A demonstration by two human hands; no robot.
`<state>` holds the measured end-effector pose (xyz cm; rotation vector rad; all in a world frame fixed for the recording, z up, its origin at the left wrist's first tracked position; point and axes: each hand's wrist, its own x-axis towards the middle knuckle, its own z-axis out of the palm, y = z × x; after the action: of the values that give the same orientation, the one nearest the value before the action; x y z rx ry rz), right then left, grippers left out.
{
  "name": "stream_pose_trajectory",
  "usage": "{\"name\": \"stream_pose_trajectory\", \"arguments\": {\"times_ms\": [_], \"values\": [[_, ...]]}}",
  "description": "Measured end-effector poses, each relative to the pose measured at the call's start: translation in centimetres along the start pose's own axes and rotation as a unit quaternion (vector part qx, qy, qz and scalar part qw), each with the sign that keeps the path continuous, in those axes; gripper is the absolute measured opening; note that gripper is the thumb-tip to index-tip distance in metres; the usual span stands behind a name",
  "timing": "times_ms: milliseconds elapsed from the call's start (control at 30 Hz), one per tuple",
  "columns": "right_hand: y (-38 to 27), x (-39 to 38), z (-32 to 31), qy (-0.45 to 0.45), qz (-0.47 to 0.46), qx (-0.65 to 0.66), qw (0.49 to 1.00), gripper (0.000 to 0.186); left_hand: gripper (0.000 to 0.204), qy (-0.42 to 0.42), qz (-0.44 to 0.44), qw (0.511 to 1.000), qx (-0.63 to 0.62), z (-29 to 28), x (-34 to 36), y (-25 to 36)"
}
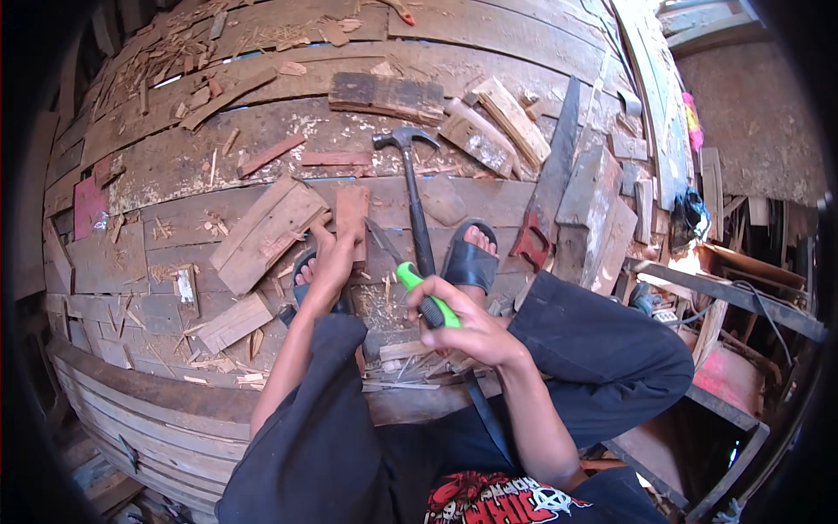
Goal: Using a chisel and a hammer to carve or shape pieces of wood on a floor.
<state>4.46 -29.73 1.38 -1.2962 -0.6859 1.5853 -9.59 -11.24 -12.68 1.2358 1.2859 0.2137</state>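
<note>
My right hand (463, 323) is closed round the green and black handle (407, 277) of a tool with a narrow metal blade (381, 239); I cannot tell whether it is a chisel or a knife. The blade points away from me, its tip beside a reddish wooden block (353, 210). My left hand (330, 258) grips that block by its left side and near end, holding it over the plank floor. A larger pale wood block (269, 231) lies just left of my left hand. Between my sandalled feet, a claw hammer (414, 192) rests with its head away from me.
A handsaw (555, 166) with a red handle lies to the right, by a thick wood offcut (589, 188). Farther off are a dark wood block (387, 96) and several offcuts. Shavings litter the plank floor (489, 44). A metal-framed stand (742, 306) is at right.
</note>
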Motion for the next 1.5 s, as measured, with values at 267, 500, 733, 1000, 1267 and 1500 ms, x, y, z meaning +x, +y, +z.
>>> {"name": "stream_pose_trajectory", "arguments": {"times_ms": [267, 500, 733, 1000, 1267, 1500], "values": [[-5.5, 5.2, 0.5, 0.149, -0.032, -0.255, 0.955, 0.042, 0.046, -0.122, -0.073, 0.982, -0.121, -8.0, -0.7, 5.2], [-6.4, 8.5, -2.8, 0.255, -0.109, -0.555, 0.784, 0.024, 0.032, 0.034, 0.221, 0.962, 0.158, -6.1, -0.8, 6.2], [-2.1, 11.7, -5.1, 0.312, -0.316, -0.020, 0.896, 0.017, 0.021, 0.114, 0.400, 0.885, 0.212, -1.4, 0.4, 7.7], [-2.9, 11.7, -5.8, 0.347, -0.375, 0.085, 0.855, 0.019, 0.029, 0.096, 0.363, 0.858, 0.352, -1.7, 0.7, 11.9], [-1.1, 13.2, -4.0, 0.401, -0.372, 0.123, 0.828, 0.019, 0.037, -0.072, 0.324, 0.915, 0.228, -1.3, 2.0, 11.2], [-2.0, 13.3, -5.0, 0.352, -0.350, 0.060, 0.866, 0.021, 0.041, 0.031, 0.257, 0.926, 0.275, -1.6, 1.5, 9.5]]}}
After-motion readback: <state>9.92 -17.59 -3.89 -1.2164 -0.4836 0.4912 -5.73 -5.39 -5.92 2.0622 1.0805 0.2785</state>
